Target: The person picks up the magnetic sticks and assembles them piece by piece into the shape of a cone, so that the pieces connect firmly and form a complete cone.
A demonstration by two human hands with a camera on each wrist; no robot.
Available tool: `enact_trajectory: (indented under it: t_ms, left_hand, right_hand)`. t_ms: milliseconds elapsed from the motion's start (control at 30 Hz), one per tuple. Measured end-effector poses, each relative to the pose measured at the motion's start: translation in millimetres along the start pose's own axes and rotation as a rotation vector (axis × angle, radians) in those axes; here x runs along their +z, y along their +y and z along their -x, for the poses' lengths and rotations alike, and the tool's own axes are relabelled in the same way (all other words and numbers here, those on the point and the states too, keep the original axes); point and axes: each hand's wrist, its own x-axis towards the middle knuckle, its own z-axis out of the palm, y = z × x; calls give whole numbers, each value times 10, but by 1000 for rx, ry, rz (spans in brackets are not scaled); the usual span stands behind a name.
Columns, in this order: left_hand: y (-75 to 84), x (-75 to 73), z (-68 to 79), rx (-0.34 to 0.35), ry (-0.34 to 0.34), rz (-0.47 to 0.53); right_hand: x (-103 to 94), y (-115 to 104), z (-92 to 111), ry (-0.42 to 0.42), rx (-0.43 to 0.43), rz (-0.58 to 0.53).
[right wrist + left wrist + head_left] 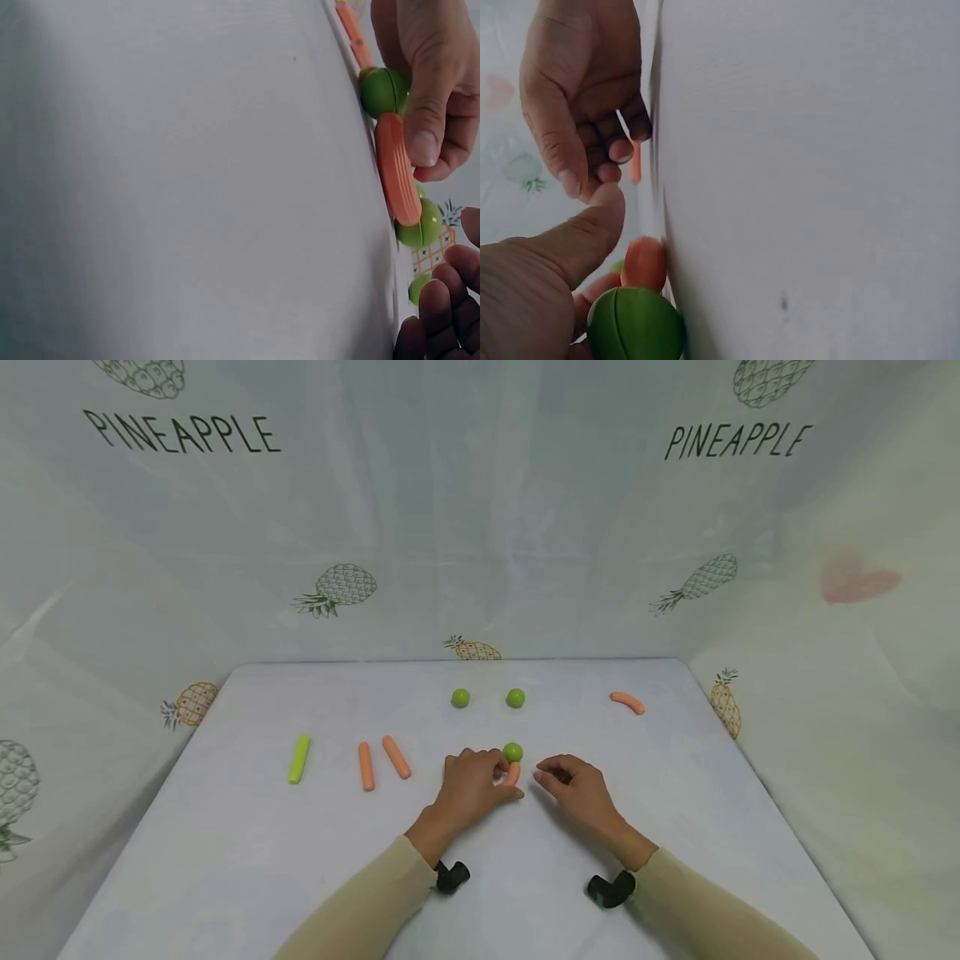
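A ridged, curved orange piece lies on the table, with a green ball at its far end. A second green ball sits at its other end, hidden by the left hand in the head view. My left hand arches over this group; its thumb stretches out, apart from the orange piece, while the other fingers rest beside it and the ball. To the right of the group, my right hand hovers with loosely bent fingers and holds nothing.
Two green balls lie toward the back, and a curved orange piece at back right. Left of the hands are two straight orange sticks and a yellow-green stick. A pineapple-print cloth hangs behind the white table.
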Motion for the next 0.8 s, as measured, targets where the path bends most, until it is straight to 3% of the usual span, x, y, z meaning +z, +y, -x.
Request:
enact_trajectory:
  t_ms: [167, 433, 800]
  left_hand:
    - [20, -5, -15, -9, -22, -10]
    - [-75, 16, -17, 34, -36, 56]
    - [-251, -113, -61, 223, -62, -15]
  right_hand:
    - [-11, 32, -18, 5, 7, 0]
    - [-45, 54, -36, 19, 9, 8]
    - [-165, 155, -86, 37, 17, 32]
